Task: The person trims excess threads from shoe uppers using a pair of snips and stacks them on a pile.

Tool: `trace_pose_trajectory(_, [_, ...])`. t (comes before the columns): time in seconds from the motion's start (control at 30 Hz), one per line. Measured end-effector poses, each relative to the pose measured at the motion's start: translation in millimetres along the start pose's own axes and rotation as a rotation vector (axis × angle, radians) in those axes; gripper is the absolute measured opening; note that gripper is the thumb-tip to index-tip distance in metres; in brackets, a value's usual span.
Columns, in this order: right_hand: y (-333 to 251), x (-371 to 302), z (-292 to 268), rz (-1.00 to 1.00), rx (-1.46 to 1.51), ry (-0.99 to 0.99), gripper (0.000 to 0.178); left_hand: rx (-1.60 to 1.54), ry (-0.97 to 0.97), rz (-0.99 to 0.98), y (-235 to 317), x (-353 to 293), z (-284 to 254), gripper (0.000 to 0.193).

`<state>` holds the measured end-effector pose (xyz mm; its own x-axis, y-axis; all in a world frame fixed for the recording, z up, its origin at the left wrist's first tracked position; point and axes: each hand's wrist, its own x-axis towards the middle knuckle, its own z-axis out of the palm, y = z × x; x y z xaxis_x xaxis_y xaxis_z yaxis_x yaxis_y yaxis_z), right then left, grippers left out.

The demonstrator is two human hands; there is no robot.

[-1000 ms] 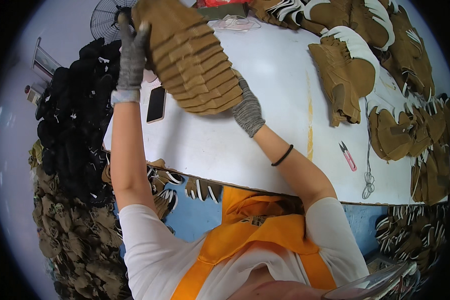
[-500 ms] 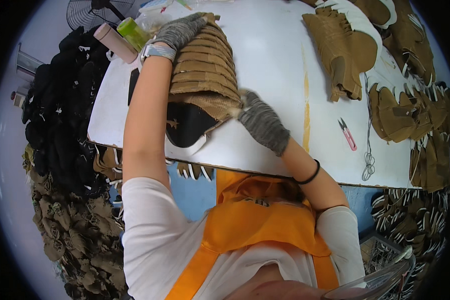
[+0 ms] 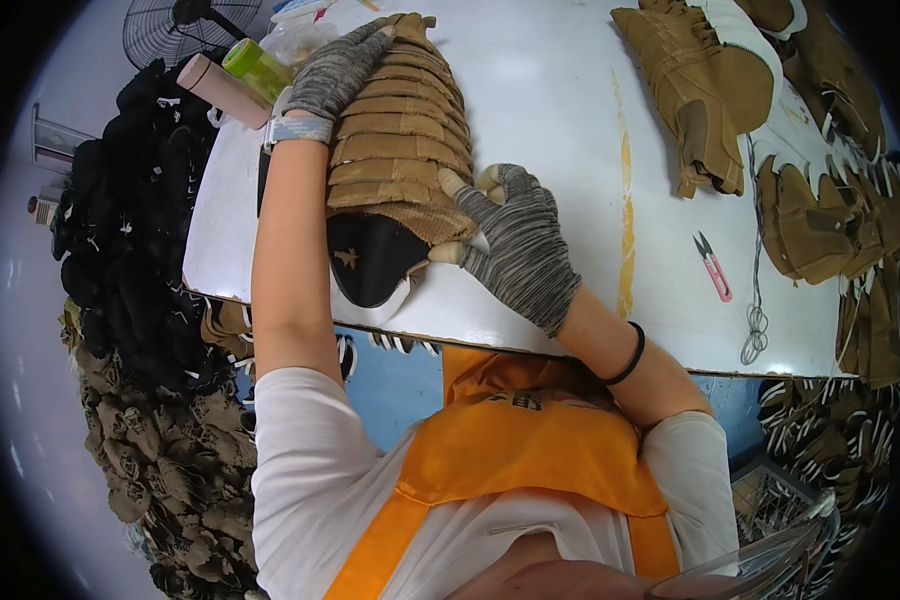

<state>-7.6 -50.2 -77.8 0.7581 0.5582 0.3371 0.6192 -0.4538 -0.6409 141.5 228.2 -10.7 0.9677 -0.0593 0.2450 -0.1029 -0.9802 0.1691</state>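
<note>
Stack of overlapping brown fabric pieces [image 3: 400, 150], lying on the white surface [image 3: 550, 100]; clock directions are taken from its centre. The long axis runs nearly from 12 to 6 o'clock. The folded edges form close transverse ridges, matt in texture; at 6 o'clock the stack ends in a rounded, smooth black panel [image 3: 375, 262] bearing a small tan star-like mark and rimmed in white. The left hand [image 3: 338, 78], in a grey knitted glove, lies along the 11 o'clock margin, its fingers together and extended towards 1 o'clock; whether they grip cannot be told. The right hand [image 3: 520, 240], similarly gloved, is at 4 o'clock, thumb and fingers spread wide at the stack's edge. At 10 o'clock lean a pink cylindrical bottle [image 3: 225, 90] and a green-lidded translucent container [image 3: 258, 68], contents indistinct. At 3 o'clock lies another brown stack [image 3: 698, 100], edged in white; at 4 o'clock, pink-handled snips [image 3: 715, 272]. Between 4 and 5 o'clock, below the surface, stands a dark lattice crate [image 3: 770, 490].
</note>
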Motion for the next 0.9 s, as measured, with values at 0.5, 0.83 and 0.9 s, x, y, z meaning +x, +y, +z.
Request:
trace_pose_trajectory(0.5, [12.5,35.1,-4.6,-0.271,-0.188,0.031,0.069,0.017,0.049,0.136,0.9,-5.3,-0.8,0.049])
trace_pose_trajectory(0.83, [11.0,48.7,-13.5,-0.115,-0.009,0.165,0.086,-0.053,-0.004,-0.089,11.5,-5.8,-5.4,0.053])
trace_pose_trajectory(0.9, [17.1,60.8,-8.1,-0.036,0.13,0.148,0.094,-0.073,0.012,-0.068,9.0,-6.2,-4.4,0.052])
